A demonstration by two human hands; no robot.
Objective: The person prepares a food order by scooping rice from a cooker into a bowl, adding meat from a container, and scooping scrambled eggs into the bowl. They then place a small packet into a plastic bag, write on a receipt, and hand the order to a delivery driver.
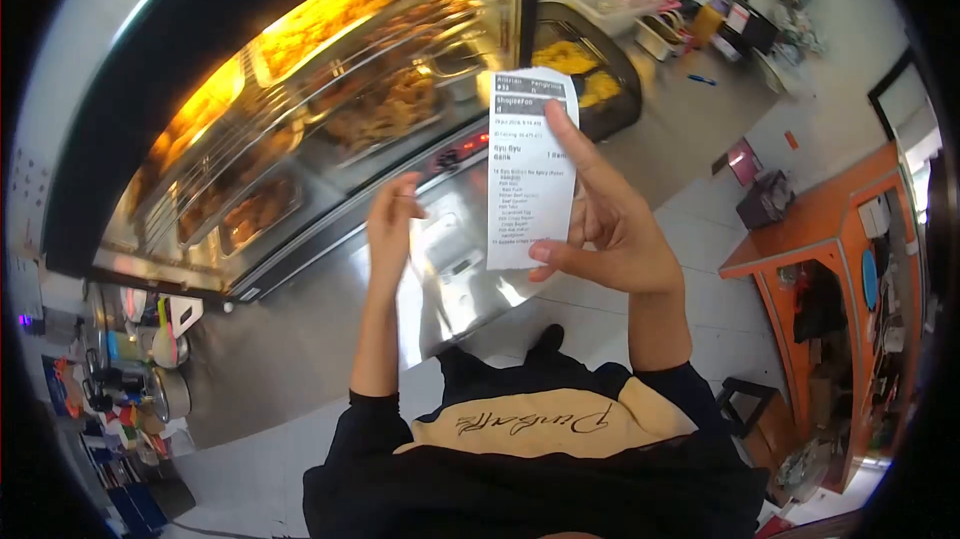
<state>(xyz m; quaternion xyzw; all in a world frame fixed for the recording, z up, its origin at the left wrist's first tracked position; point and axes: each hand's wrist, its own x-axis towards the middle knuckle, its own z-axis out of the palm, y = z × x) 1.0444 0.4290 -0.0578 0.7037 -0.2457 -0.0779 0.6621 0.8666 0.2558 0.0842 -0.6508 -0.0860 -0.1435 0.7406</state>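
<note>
Right hand [610, 224] pinches receipt [531, 169] between thumb and fingers, index extended up its back, in front of the food warmer [300, 109]. Left hand [392, 224] beside the receipt, fingers loosely curled, holding nothing.

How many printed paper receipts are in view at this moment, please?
1. The single receipt is pinched in the right hand, held up in front of the heated food display case. The left hand beside it holds none. Others may lie unseen among the counter clutter.
</note>
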